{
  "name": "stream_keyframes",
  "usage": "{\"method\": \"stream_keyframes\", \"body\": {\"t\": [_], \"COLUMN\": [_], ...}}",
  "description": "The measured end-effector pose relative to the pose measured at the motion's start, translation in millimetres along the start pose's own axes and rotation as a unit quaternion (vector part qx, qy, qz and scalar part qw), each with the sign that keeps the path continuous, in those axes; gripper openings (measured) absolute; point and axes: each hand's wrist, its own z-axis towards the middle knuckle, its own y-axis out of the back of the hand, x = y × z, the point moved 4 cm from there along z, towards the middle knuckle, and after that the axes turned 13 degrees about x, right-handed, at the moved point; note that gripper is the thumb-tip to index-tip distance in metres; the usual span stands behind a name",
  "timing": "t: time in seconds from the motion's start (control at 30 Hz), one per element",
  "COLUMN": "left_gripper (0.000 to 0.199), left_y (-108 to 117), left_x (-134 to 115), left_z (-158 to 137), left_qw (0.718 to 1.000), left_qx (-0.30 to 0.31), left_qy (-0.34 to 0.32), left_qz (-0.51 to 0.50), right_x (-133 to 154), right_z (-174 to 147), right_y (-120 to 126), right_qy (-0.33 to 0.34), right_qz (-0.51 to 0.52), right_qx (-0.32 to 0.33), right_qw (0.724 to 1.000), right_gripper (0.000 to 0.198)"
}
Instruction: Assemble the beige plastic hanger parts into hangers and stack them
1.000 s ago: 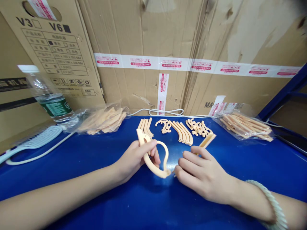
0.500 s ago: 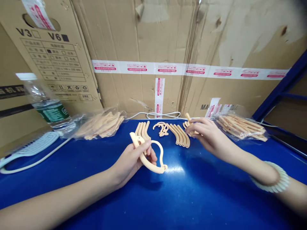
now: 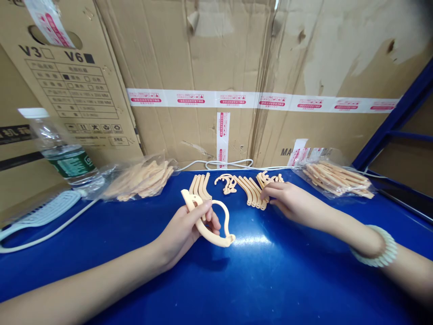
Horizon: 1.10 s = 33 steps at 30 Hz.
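My left hand is closed around a beige plastic assembly, made of a thick curved arm and a thinner bent hook-like part, held above the table. At the right end of a row of curved beige plastic arms, my right hand has its fingers closed on another curved plastic arm, partly hidden by the fingers. Just beyond my left hand lies a second row of curved arms. Small hook-shaped plastic pieces lie between the two rows. More small pieces sit behind my right hand.
Clear bags of beige parts lie at the left and right of the blue table. At the left are a water bottle, a pale blue hairbrush and a white cable. Cardboard stands along the back.
My right hand has moved slightly lower, and the plastic arm that stood up from its fingers now lies beside the row. My left hand keeps its hold on the assembly. The view has shifted slightly.
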Motion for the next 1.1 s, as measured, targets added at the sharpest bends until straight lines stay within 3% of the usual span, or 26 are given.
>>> {"method": "stream_keyframes", "body": {"t": [0.3,0.53,0.7,0.9,1.1], "left_gripper": [0.037,0.037,0.036,0.037,0.036], "left_y": [-1,-1,-1,-2,-3], "left_x": [-1,0,-1,-2,-1], "left_z": [0,0,0,1,2], "left_qw": [1.0,1.0,1.0,1.0,1.0], "left_qx": [0.001,0.0,-0.001,-0.004,0.0], "left_qy": [0.002,0.0,0.0,-0.002,-0.006], "left_qz": [-0.002,-0.001,-0.002,-0.001,-0.002], "right_x": [0,13,30,46,47], "right_z": [-5,-7,-14,-15,-6], "right_y": [3,7,-4,-15,-20], "right_qy": [-0.002,-0.018,-0.005,-0.011,-0.027], "right_qz": [0.026,-0.026,-0.034,-0.009,0.02], "right_qx": [0.03,-0.008,0.022,0.066,0.127], "right_qw": [0.999,0.999,0.999,0.998,0.991], "right_gripper": [0.018,0.021,0.039,0.081,0.089]}}
